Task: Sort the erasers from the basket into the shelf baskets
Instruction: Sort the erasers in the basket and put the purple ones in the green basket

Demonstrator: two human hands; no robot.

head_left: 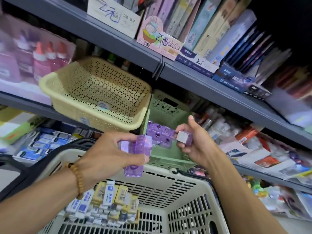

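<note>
Erasers in purple glitter cases [137, 149] sit gripped in my left hand [108, 149]; my right hand [190, 141] pinches one more [184, 137], thumb raised, just before the green shelf basket [170, 159] at one o'clock, purple ones already inside; next I judge: lower and release; white-and-yellow erasers [108, 201] wait in the shopping basket [185, 200] at six.

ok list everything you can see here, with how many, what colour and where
Perforated plastic basket: one, yellow, tilted on the middle shelf.
Slotted plastic basket: one, green, right of the yellow one.
Glittery eraser blocks: several, purple, inside the green basket.
Slotted shopping basket: one, cream, below the hands.
Wrapped erasers: many, white, blue and yellow, stacked in the shopping basket.
Beaded wooden bracelet: one, brown, left wrist.
Left hand: grips purple blocks.
Right hand: holds one block.
</note>
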